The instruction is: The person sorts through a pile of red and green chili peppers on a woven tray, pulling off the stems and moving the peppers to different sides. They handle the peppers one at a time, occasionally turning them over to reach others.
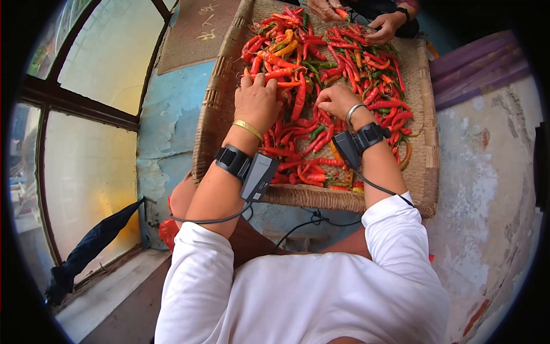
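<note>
Red, orange and green chili peppers [299, 97] lie in a woven basket tray [201, 135] in front of me. My left hand [256, 105] rests palm down over the peppers at the tray's left side, its fingers a little apart. An orange pepper shows at its fingertips; its thumb is hidden. To the right, my right hand [339, 104] has thumb and forefinger pinched together just above a red chili pepper [326, 121], which appears to touch the fingertips. Both wrists carry a bracelet and a strapped black device.
Across the tray, another person's hands [387, 26] handle peppers at the far edge. Windows [94, 57] and a folded dark umbrella [94, 243] are at left. A purple cloth [481, 66] lies at right beside a worn, pale surface [481, 172]. Black cables [312, 221] hang below the tray.
</note>
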`<action>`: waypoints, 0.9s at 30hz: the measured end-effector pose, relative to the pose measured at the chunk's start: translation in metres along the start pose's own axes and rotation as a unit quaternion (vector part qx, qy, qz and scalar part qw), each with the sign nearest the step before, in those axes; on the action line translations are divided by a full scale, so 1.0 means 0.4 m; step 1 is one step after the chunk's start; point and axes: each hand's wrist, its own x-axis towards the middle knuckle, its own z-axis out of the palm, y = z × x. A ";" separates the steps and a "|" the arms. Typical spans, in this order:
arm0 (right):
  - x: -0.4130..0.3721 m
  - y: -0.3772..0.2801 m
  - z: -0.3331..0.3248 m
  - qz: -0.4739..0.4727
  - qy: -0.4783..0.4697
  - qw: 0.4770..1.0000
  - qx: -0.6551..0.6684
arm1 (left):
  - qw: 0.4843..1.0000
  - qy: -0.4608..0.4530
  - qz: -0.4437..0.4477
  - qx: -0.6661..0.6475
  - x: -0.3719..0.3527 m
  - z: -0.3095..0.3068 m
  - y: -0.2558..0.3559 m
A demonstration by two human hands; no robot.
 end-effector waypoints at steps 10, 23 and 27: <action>-0.031 -0.099 0.025 0.104 -0.295 0.916 -0.250 | 0.999 0.021 0.029 0.018 -0.004 0.018 -0.012; -0.038 -0.075 -0.010 0.066 -0.216 0.932 -0.283 | 0.995 -0.088 0.042 -0.006 0.000 0.004 -0.016; -0.039 -0.004 -0.053 0.057 -0.177 0.981 -0.059 | 0.991 -0.107 0.070 -0.034 0.005 0.030 -0.018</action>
